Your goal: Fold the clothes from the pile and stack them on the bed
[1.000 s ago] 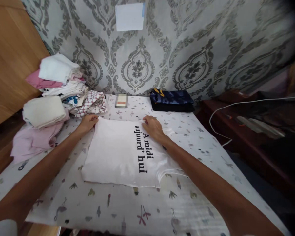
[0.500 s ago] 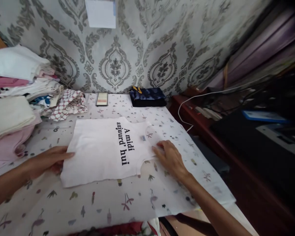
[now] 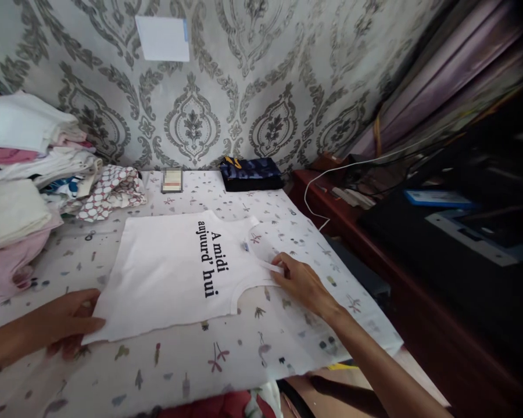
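A white sleeveless shirt (image 3: 165,273) printed with black lettering lies spread flat on a patterned white sheet (image 3: 157,371), its neck end pointing right. My left hand (image 3: 76,319) pinches the near corner of its hem between thumb and fingers. At the other end, my right hand (image 3: 294,278) grips the near shoulder strap, which looks drawn taut. The far shoulder strap lies loose on the sheet. A small blue label shows inside the neckline.
Piled clothes (image 3: 21,191) stand at the left. Against the wall lie a small framed card (image 3: 172,180) and folded dark clothes (image 3: 250,174). A white cable (image 3: 307,194) loops over a dark red table (image 3: 348,215) on the right.
My left hand has moved along the hem to its near corner. My right hand now holds the near strap, and the shirt lies straighter. The view has shifted slightly.
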`<state>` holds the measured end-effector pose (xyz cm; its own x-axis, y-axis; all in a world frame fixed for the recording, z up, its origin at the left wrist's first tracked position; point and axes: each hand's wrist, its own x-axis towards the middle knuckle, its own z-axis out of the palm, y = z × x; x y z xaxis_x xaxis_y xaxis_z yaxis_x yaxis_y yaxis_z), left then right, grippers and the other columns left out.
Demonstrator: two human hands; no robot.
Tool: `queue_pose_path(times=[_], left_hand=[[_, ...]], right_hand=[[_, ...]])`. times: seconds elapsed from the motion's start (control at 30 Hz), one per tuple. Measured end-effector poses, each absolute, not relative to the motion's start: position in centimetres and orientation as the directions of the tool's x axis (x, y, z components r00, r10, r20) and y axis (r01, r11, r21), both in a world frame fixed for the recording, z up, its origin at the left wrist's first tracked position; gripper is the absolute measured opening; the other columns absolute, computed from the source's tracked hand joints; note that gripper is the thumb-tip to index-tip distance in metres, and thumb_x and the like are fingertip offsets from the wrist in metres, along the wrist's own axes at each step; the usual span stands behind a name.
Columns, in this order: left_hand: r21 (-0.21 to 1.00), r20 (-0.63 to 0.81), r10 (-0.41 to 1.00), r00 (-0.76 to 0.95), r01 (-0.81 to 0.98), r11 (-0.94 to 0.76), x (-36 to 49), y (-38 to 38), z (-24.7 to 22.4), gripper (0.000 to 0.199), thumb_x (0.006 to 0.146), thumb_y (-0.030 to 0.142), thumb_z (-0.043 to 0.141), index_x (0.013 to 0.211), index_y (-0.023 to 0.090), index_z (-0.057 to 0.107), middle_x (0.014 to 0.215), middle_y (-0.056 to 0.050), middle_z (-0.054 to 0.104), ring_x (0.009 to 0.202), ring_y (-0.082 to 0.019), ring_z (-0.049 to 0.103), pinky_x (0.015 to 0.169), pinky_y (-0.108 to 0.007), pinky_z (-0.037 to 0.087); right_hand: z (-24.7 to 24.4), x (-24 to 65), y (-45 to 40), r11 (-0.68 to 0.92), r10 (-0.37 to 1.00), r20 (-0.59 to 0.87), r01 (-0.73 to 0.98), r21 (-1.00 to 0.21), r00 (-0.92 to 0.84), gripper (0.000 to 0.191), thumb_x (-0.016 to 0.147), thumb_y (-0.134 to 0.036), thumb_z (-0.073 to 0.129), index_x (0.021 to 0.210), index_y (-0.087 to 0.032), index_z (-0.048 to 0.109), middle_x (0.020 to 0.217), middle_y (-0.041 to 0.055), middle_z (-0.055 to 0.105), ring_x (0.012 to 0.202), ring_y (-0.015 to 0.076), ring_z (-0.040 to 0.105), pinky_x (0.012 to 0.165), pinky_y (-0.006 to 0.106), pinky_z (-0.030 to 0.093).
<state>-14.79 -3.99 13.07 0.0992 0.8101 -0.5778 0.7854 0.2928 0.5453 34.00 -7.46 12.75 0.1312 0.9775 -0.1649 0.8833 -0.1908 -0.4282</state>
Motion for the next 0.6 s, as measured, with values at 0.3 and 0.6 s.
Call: queue_pose_path(times=[0.3,0.6], left_hand=[[0.204,-0.110,0.848,0.518,0.847,-0.491,0.0,2.9,17.2,0.040,0.096,0.046,0.034,0.118,0.023,0.058,0.115,-0.009,0.072,0.106,-0.028,0.067,0.090,-0.040,0.051],[0.185,0.108,0.783,0.612,0.762,-0.621,11.7,5.9,8.5,0.056,0.102,0.043,0.037,0.144,0.006,0.044,0.159,-0.023,0.038,0.150,-0.033,0.030,0.122,-0.052,0.025]], right_hand=[[12.1,34.7,2.2,-0.161,0.978,0.049,0.879,-0.448,0.203,0.032,0.093,-0.040,0.055,0.116,-0.020,0.067,0.111,0.0096,0.067,0.092,0.0202,0.063,0.084,0.032,0.047],[9.6,33.4,7.1,-0.211,0.944,0.130,0.857,-0.469,0.304,0.021,0.092,-0.033,0.047,0.090,-0.020,0.063,0.084,0.0031,0.066,0.079,0.0183,0.057,0.071,0.029,0.041]])
